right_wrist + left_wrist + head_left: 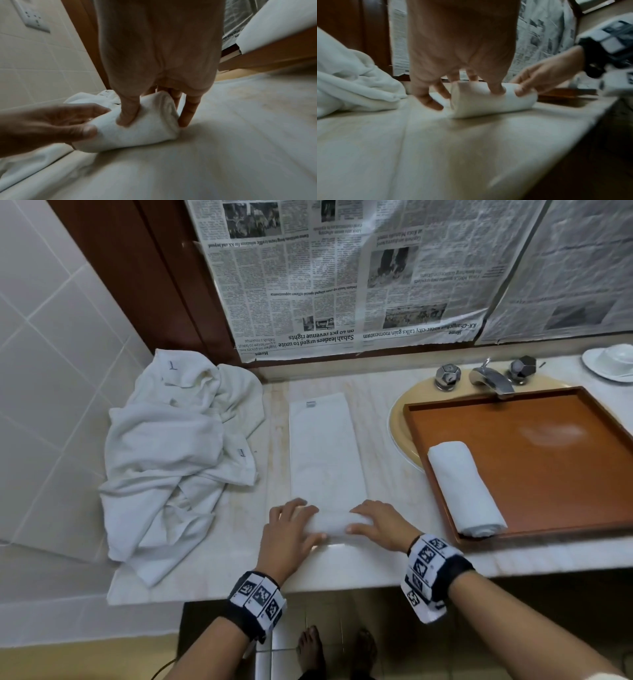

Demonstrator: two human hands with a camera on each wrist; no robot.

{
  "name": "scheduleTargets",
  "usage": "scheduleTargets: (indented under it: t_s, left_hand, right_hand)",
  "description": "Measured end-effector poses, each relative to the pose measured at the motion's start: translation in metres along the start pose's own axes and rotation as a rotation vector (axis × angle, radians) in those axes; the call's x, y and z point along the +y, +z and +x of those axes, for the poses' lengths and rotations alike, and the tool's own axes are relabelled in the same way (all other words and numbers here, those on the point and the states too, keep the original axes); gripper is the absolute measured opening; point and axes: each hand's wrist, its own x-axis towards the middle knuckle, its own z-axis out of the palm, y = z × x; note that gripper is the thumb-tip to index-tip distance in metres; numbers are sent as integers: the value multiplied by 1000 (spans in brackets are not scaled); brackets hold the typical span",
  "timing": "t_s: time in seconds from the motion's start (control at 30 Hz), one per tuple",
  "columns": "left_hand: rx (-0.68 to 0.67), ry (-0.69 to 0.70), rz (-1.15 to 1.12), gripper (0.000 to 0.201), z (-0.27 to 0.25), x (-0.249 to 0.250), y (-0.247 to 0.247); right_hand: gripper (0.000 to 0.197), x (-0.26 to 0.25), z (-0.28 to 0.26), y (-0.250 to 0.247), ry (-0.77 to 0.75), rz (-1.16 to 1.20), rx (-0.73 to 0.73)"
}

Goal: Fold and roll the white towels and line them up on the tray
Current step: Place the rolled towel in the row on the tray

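Head view shows your left hand and right hand curled over the half-rolled white folded towel, its roll lying crosswise left of the brown wooden tray, unrolled strip stretching away.

Bare counter between towel strip and tray rim gives passage. Towel pile blocks left side. Faucet overhangs tray's far edge; roll fills tray's left part.
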Motion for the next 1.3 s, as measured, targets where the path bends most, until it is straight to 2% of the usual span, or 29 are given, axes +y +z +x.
scheduleTargets:
  t_s: [0.07, 0.13, 0.2, 0.33, 0.43, 0.53, 0.6, 0.67, 0.77, 0.83, 0.9, 1.0, 1.07, 1.1, 1.17, 1.23, 1.3]
  left_hand:
    - [35, 37, 10, 51, -3, 2, 4]
    - [-33, -18, -84, 50, 1, -2, 7]
    - [-100, -102, -226, 59, 10, -7, 4]
    - [-150, -154, -335, 76, 29, -4, -4]
    - [-135, -226, -363, 79, 33, -3, -2]
    - [-102, -266, -339, 71, 26, 3, 5]
    - [-63, -228, -167, 52, 18, 10, 9]
    - [-3, -127, 8, 47, 8, 11, 8]
    - [-17, 31, 187, 61, -8, 6, 7]
    - [-60, 59, 274, 69, -16, 2, 9]
    - [-114, 26, 262, 69, -16, 0, 8]
    - [-222, -48, 178, 68, 1, 0, -2]
    - [-290, -81, 164, 66, 13, 3, -11]
    - [-306, -84, 175, 66, 16, 4, -14]
    - [-304, -92, 158, 66, 18, 6, -14]
    - [-254, -91, 94, 66, 14, 7, -10]
    - [-171, -44, 10, 67, 5, 7, -3]
  right_hand:
    - [44, 0, 2, -6, 17, 35, -52]
    - [43, 2, 2, -7, 48, 76, -61]
    - [45, 4, 2, -4, 31, 64, 5]
    - [48, 1, -4, 13, -38, -299, 212]
    - [66, -2, -4, 21, -86, -430, 166]
    - [62, 0, 4, 17, -49, -363, 106]
    - [54, -1, 9, 9, -17, -245, 30]
    - [47, -3, 14, -2, 9, -157, -60]
    - [45, -6, 15, -16, 73, -51, -218]
    - [46, -5, 11, -20, 114, 30, -275]
    - [46, -6, 6, -16, 125, 20, -239]
    - [50, -8, -3, 2, 53, -332, -17]
    - [67, -8, -11, 15, -5, -466, 77]
    - [76, -6, -14, 20, -19, -473, 74]
    - [78, 0, -15, 24, 3, -397, 53]
    - [74, 5, -8, 20, 49, -226, 24]
    - [81, 8, 1, 10, 71, -108, -42]
